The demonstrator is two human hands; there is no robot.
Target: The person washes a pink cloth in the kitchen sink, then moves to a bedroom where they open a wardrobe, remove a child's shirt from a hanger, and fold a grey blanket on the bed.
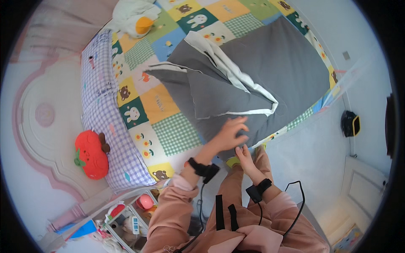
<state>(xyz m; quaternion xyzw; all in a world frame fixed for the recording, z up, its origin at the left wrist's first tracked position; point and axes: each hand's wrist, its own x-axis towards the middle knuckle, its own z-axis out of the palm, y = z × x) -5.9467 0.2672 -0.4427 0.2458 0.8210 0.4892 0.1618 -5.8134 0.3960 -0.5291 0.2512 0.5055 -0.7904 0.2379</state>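
Observation:
A grey fabric cover with white edging [221,98], which looks like a duvet cover, lies over the near right part of the bed. Its white-edged opening is folded back in a pointed flap across the middle. Just above the near part of the grey cloth is my left hand [232,134], its fingers apart and nothing seen in them. Close below it, my right hand [246,159] is at the cloth's near edge by the bed corner. Whether its fingers pinch the cloth is not clear.
The patchwork-print bed sheet [177,134] shows to the left. Two checked pillows [121,136] lie along the headboard [47,126], with a red plush toy [91,155] on one. A white plush toy [134,19] sits at the far side. Beside the bed stands a storage cart [129,207].

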